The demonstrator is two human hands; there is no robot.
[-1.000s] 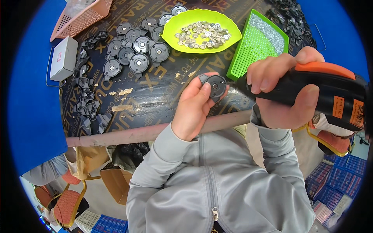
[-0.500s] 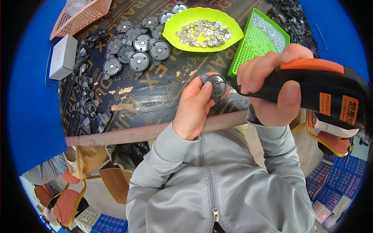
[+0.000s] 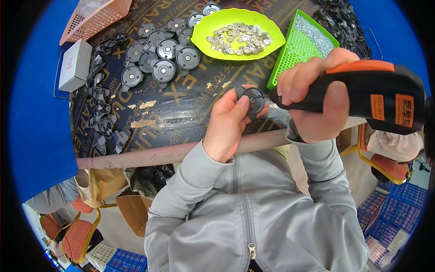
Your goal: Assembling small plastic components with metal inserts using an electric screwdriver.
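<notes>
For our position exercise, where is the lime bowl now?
In the head view, the lime bowl stands top centre, between round black parts to its left and the green tray to its right.

At centre, in the left hand, thumb on its face: round black plastic housing. Right of centre, in the right hand: black-and-orange electric screwdriver, nose at the part's right edge. Top centre: lime-green leaf-shaped bowl with silvery discs. Upper right: green perforated tray with small silvery pieces. Upper left: clustered dark discoid parts, white carton, pink basket.
</notes>
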